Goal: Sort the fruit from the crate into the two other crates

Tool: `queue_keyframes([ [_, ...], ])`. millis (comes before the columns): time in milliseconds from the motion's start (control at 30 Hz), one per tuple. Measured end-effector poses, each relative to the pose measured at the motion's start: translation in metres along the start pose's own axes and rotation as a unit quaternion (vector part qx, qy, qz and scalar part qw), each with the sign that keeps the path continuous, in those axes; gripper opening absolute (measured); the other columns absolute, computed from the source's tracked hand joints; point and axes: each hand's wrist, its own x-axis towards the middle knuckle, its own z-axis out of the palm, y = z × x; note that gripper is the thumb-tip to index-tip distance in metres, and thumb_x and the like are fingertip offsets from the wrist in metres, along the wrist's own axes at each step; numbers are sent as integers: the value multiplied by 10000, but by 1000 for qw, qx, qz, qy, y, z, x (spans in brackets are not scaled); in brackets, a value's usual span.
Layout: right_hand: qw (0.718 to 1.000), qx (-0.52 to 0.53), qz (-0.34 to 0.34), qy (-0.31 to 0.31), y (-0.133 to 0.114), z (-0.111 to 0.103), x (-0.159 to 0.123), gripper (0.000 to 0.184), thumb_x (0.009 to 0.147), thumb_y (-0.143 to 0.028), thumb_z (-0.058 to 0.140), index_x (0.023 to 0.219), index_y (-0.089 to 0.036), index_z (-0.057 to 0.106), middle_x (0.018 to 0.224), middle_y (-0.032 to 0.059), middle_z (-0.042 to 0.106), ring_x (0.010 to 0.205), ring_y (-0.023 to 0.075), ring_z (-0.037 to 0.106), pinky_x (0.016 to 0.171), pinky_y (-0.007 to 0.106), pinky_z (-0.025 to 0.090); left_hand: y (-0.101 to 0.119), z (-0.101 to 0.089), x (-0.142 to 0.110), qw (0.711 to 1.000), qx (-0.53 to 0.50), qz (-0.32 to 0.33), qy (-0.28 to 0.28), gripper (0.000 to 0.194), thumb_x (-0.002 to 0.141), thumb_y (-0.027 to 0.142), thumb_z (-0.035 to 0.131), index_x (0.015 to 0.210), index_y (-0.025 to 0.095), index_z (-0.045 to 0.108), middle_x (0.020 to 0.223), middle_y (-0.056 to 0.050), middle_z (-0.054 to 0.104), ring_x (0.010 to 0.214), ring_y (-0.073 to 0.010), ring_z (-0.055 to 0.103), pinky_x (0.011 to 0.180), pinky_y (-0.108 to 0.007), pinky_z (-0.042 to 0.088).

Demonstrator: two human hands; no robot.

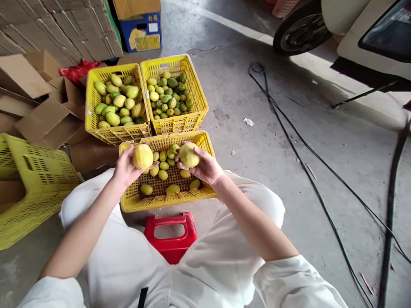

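fruit (143,156) rests in left fingers (151,166), another fruit (189,155) in right fingers (201,154)

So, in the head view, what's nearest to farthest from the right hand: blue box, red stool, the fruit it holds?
1. Fruit: held in the right hand.
2. Red stool: lower middle.
3. Blue box: farther forward, upper left.

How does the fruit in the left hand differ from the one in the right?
Colour: the left fruit is a brighter, warmer yellow, while the right fruit is duller and greener.
Surface: the left fruit looks fairly smooth; the right fruit looks slightly more ridged.
Shared: both are roundish, look similar in size, and are held up above the near yellow crate.
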Motion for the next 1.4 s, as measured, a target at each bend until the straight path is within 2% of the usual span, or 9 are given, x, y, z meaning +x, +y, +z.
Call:
queue_keyframes([
  [133, 999, -1, -37, -6, -9, 5, -2, 402, 735, -230, 697, 1132, -256, 639, 1132, 40, 772, 1104, 274, 750, 969, 458, 634, 7, 4, -5, 999, -30, 5, -15, 369, 886, 271, 539, 1238, 189, 611, 1082, -111, 761, 1150, -383, 716, 947, -605, 613],
  [267, 999, 0, -16, 34, -2, 0, 3, 322, 794, -324, 782, 1077, -244, 650, 967, 16, 773, 824, 180, 756, 732, 276, 670, -1, -3, 0, 1000, 14, 6, -9, 387, 879, 286, 666, 1250, 194, 604, 1094, -132, 748, 1058, -334, 755, 850, -462, 661],
  [400, 999, -3, 13, 51, 8, -6, 7, 399, 778, -350, 848, 1086, -256, 613, 906, -2, 746, 792, 174, 753, 691, 268, 674, -11, -9, 6, 999, 38, -4, -32, 390, 815, 360, 790, 1151, 229, 642, 950, -63, 732, 873, -288, 784, 649, -329, 655],
  [633, 999, 9, -30, 16, -6, 4, 0, 404, 767, -222, 654, 1168, -272, 632, 1127, 21, 759, 1055, 243, 754, 924, 425, 652, -2, 3, -3, 999, -20, -15, -19, 337, 915, 331, 580, 1201, 165, 646, 1053, -152, 757, 1100, -378, 747, 824, -494, 661],
  [733, 998, 8, -57, 1, -11, 8, -2, 479, 726, -186, 627, 1197, -261, 661, 1176, 16, 758, 1125, 261, 735, 1013, 471, 613, 2, 4, -5, 999, -14, 6, -32, 362, 935, 284, 569, 1276, 180, 631, 1099, -147, 763, 1119, -352, 744, 851, -484, 653],
  [967, 1000, 4, -7, 20, 1, 1, 4, 306, 828, -361, 754, 1097, -230, 689, 896, 4, 761, 801, 181, 757, 754, 300, 671, -17, -9, 7, 999, 14, -2, 33, 398, 839, 463, 772, 1089, 177, 654, 928, -91, 742, 870, -273, 773, 659, -315, 629],
  [1100, 998, 31, 19, 52, 2, -4, 7, 213, 855, -359, 749, 982, -207, 672, 959, 49, 780, 834, 192, 771, 741, 281, 673, -28, -4, 6, 996, -2, -45, 78, 325, 870, 415, 720, 1048, 171, 601, 880, -75, 729, 741, -222, 750, 637, -302, 623],
  [1267, 997, 44, -29, 49, -12, -1, 3, 283, 833, -330, 641, 1087, -209, 668, 1084, 83, 791, 1072, 291, 757, 908, 465, 671, -23, 5, 1, 996, -39, -64, 55, 306, 890, 303, 548, 1160, 165, 590, 1076, -139, 758, 998, -334, 770, 774, -424, 650],
  [1400, 997, 18, -63, 30, -20, 3, -1, 280, 815, -290, 648, 1089, -232, 652, 1067, 54, 794, 1094, 288, 758, 886, 464, 680, -21, 3, 5, 998, -17, -42, 49, 321, 906, 379, 638, 1157, 179, 626, 1080, -123, 748, 1012, -294, 758, 736, -343, 638],
])
